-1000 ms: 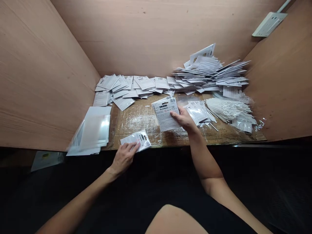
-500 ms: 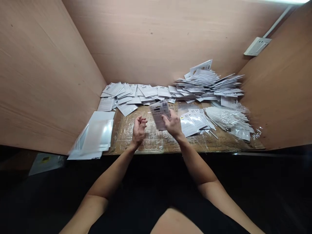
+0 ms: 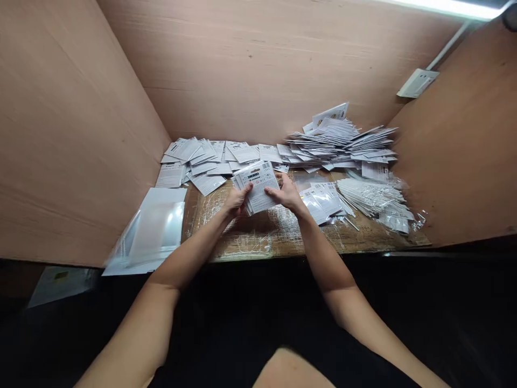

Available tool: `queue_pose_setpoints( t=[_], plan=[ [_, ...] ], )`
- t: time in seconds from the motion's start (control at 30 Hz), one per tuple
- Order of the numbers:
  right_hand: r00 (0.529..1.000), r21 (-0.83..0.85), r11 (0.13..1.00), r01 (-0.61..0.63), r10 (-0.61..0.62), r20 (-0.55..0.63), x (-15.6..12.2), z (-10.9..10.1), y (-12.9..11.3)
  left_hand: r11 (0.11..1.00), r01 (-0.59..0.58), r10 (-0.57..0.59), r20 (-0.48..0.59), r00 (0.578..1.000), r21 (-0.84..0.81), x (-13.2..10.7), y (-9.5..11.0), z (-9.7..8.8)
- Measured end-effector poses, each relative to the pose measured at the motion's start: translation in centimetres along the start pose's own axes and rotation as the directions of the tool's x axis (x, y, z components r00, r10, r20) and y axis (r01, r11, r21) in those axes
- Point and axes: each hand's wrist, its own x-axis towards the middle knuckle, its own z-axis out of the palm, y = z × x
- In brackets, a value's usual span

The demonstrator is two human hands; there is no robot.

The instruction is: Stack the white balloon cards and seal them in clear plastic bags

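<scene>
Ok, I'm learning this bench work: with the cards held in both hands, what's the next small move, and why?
Likely square the printed cards up: left hand and right hand both pinch them above the table, and their edges sit fanned, not flush.

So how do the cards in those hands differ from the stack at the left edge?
The held cards are white with printed text, lifted and tilted between the left hand and right hand; the left stack is glossy, unprinted, lying flat on the bench, with seemingly larger sheets. Both are thin, flat rectangles.
</scene>
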Motion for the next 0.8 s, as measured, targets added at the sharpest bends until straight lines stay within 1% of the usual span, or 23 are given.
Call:
queue_pose_setpoints(
  t=[0.03, 0.07, 0.13, 0.17, 0.23, 0.3, 0.33, 0.37, 0.43, 0.5, 0.53, 0.57, 0.63, 0.67, 0.7, 0.77, 0.8],
  plan=[
    [0.999, 0.124, 0.991, -0.049, 0.046, 0.024, 0.9, -0.1, 1.1, 0.998, 0.056, -0.055, 0.059, 0.997, -0.012, 0.9, -0.1, 0.3],
    [0.996, 0.222, 0.971, -0.086, 0.085, 0.016, 1.5, 0.0, 2.2, 0.994, 0.106, -0.103, 0.108, 0.989, -0.027, 1.8, -0.3, 0.5],
    [0.987, 0.324, 0.939, -0.117, 0.147, -0.071, 2.1, 0.5, 3.8, 0.986, 0.159, -0.151, 0.154, 0.977, -0.045, 3.0, -1.0, 0.7],
    [0.979, 0.338, 0.933, -0.122, 0.169, -0.114, 2.2, 0.7, 4.3, 0.987, 0.152, -0.143, 0.145, 0.979, -0.049, 3.4, -1.4, 0.6],
    [0.964, 0.345, 0.93, -0.128, 0.199, -0.177, 2.3, 1.0, 4.9, 0.994, 0.094, -0.087, 0.105, 0.991, -0.061, 3.8, -2.3, 0.0],
    [0.953, 0.362, 0.924, -0.123, 0.212, -0.217, 2.5, 1.0, 5.2, 0.996, 0.041, -0.037, 0.058, 0.998, -0.075, 4.0, -2.9, -0.8],
    [0.953, 0.382, 0.916, -0.127, 0.22, -0.209, 2.6, 1.1, 5.2, 0.997, 0.018, -0.016, 0.025, 1.0, -0.081, 4.0, -3.1, -1.2],
    [0.957, 0.407, 0.902, -0.143, 0.231, -0.176, 2.8, 1.1, 5.3, 0.996, -0.002, 0.001, -0.011, 1.0, -0.086, 4.1, -3.2, -1.5],
    [0.961, 0.458, 0.863, -0.214, 0.269, -0.058, 3.0, 1.2, 5.4, 0.995, -0.022, 0.015, -0.069, 0.998, -0.1, 4.4, -3.0, -1.9],
    [0.948, 0.497, 0.815, -0.296, 0.316, 0.047, 3.0, 1.3, 5.6, 0.99, 0.005, -0.017, -0.085, 0.996, -0.139, 4.8, -2.7, -2.0],
    [0.94, 0.511, 0.798, -0.32, 0.335, 0.065, 3.0, 1.3, 5.6, 0.986, 0.029, -0.043, -0.082, 0.996, -0.162, 4.9, -2.6, -2.0],
    [0.937, 0.521, 0.791, -0.322, 0.346, 0.053, 2.9, 1.3, 5.6, 0.982, 0.055, -0.07, -0.081, 0.994, -0.182, 5.1, -2.4, -2.0],
    [0.941, 0.52, 0.808, -0.277, 0.337, -0.022, 2.8, 1.3, 5.4, 0.974, 0.092, -0.11, -0.078, 0.991, -0.205, 5.1, -2.3, -1.9],
    [0.945, 0.504, 0.827, -0.249, 0.322, -0.062, 2.8, 1.3, 5.3, 0.97, 0.114, -0.129, -0.058, 0.99, -0.213, 5.0, -2.3, -1.9],
    [0.949, 0.477, 0.849, -0.228, 0.304, -0.088, 2.8, 1.4, 5.1, 0.964, 0.145, -0.152, -0.015, 0.988, -0.221, 4.8, -2.3, -1.9],
    [0.958, 0.385, 0.899, -0.211, 0.268, -0.099, 3.2, 1.5, 4.7, 0.944, 0.229, -0.209, 0.106, 0.972, -0.239, 4.3, -2.5, -1.9],
    [0.961, 0.325, 0.924, -0.201, 0.25, -0.118, 3.6, 1.4, 4.5, 0.933, 0.265, -0.233, 0.15, 0.961, -0.244, 4.1, -2.6, -1.9]
  ],
)
